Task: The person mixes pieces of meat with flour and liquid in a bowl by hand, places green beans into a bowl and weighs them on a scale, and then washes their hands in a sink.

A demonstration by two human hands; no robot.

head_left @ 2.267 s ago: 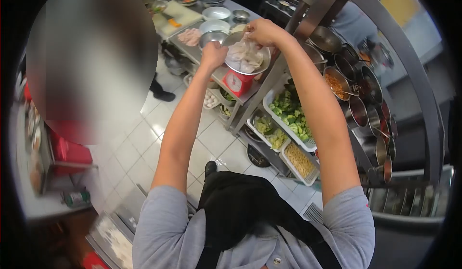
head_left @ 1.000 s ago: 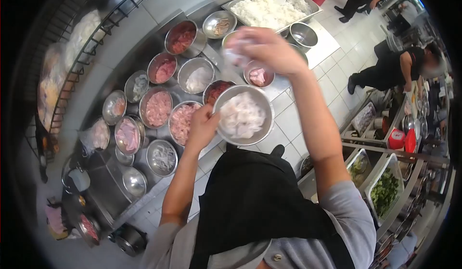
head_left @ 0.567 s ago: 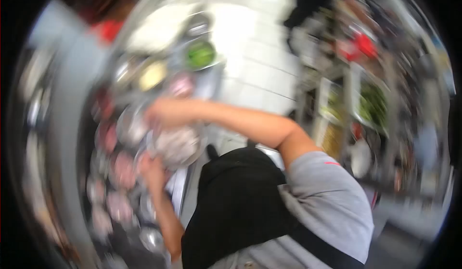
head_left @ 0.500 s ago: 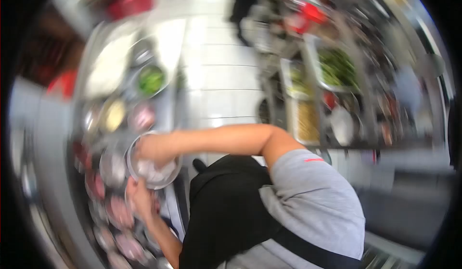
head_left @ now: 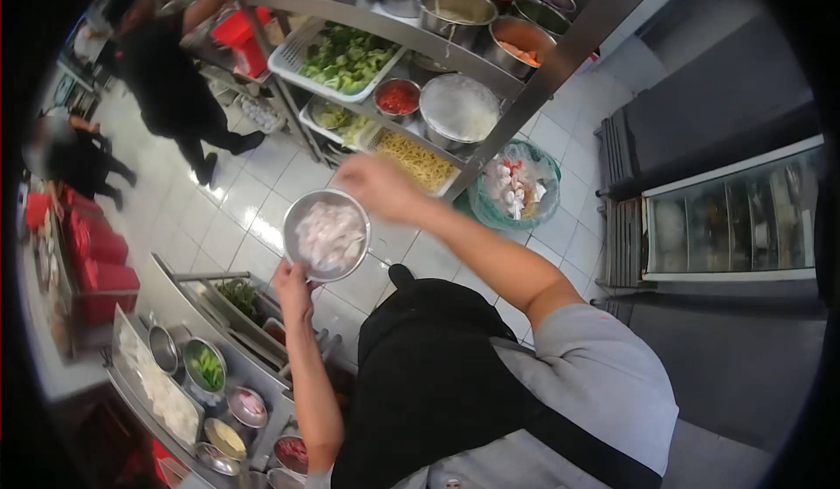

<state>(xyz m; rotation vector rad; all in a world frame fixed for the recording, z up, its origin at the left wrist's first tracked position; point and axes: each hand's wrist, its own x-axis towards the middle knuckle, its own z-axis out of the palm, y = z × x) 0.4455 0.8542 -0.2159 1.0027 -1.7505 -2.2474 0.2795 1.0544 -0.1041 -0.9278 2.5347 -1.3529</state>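
Note:
My left hand (head_left: 293,289) grips the near-left rim of a round metal bowl (head_left: 291,237), its fingers closed on the edge. Inside lie pale, pinkish-white pieces (head_left: 331,237) that look like raw meat or seafood; the exact kind I cannot make out. The bowl is held in the air over the tiled floor. Just beyond its far-right rim is my right hand (head_left: 378,187), smeared by motion. Its finger positions, and anything in them, do not show clearly.
A metal shelf rack (head_left: 385,30) ahead carries broccoli (head_left: 341,59), noodles (head_left: 409,158) and several pots. Beside it stands a lined bin (head_left: 516,187). Bowls of ingredients, including green vegetables (head_left: 206,368), fill the lower-left counter. A co-worker (head_left: 162,65) stands at upper left; fridges line the right.
The view has turned right, from the ingredient counter toward the rack. The bowl has come away from the counter in my left hand, and my right hand has come out of it.

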